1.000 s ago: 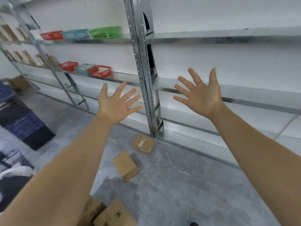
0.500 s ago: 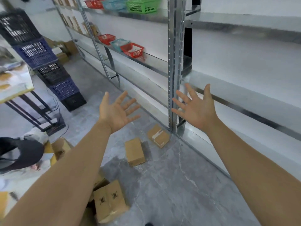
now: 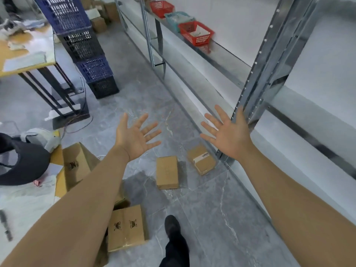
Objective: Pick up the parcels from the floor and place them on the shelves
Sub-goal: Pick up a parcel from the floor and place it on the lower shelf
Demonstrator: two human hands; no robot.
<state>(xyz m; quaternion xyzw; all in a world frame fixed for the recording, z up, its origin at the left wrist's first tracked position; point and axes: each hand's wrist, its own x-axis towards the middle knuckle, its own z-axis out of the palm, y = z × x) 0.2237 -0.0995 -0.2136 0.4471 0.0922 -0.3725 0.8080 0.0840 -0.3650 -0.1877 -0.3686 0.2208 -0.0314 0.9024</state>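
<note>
Two small brown parcels lie on the grey floor ahead: a plain one (image 3: 167,172) and a labelled one (image 3: 201,158) close to the shelf upright (image 3: 269,60). Nearer me lies a larger printed box (image 3: 126,227), and another printed box (image 3: 76,166) sits to the left, partly behind my left arm. My left hand (image 3: 135,137) and my right hand (image 3: 228,134) are both held out above the floor, palms up, fingers spread, holding nothing. The metal shelves (image 3: 300,130) run along the right.
Red (image 3: 196,32) and teal (image 3: 176,19) baskets stand on a shelf further back. Stacked blue and black crates (image 3: 86,49) and a table (image 3: 25,62) with dark legs are at left. My dark shoe (image 3: 172,228) is on the floor near the printed box.
The view has tilted down and swung left, so the floor, parcels and crates fill more of the frame. Both hands stayed spread and empty, now lower over the parcels.
</note>
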